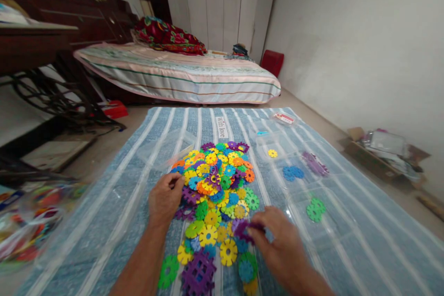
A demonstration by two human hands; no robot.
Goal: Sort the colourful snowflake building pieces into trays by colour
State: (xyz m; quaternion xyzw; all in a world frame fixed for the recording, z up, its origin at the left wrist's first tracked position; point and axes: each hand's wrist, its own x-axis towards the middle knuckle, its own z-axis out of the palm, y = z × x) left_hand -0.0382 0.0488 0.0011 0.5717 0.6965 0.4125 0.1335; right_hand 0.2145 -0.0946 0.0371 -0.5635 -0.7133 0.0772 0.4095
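A heap of plastic interlocking discs [208, 185] in yellow, orange, blue, green and purple covers the middle of the striped cloth [128, 185]. My right hand [277, 240], on the heap's near right side, pinches a purple interlocking piece [243, 230] between thumb and fingers. At the left edge of the heap, my left hand [166, 196] has its fingers curled closed; whatever they may hold is hidden. A square purple lattice piece [199, 274] lies closest to me, with a green disc [169, 271] to its left.
Clear plastic boxes stand on the right: one with a yellow disc [272, 153], others with blue discs [293, 173], purple pieces [315, 163] and green discs [315, 209]. A clear container [166, 150] sits behind the heap's left. Beyond the cloth is a bed [194, 78].
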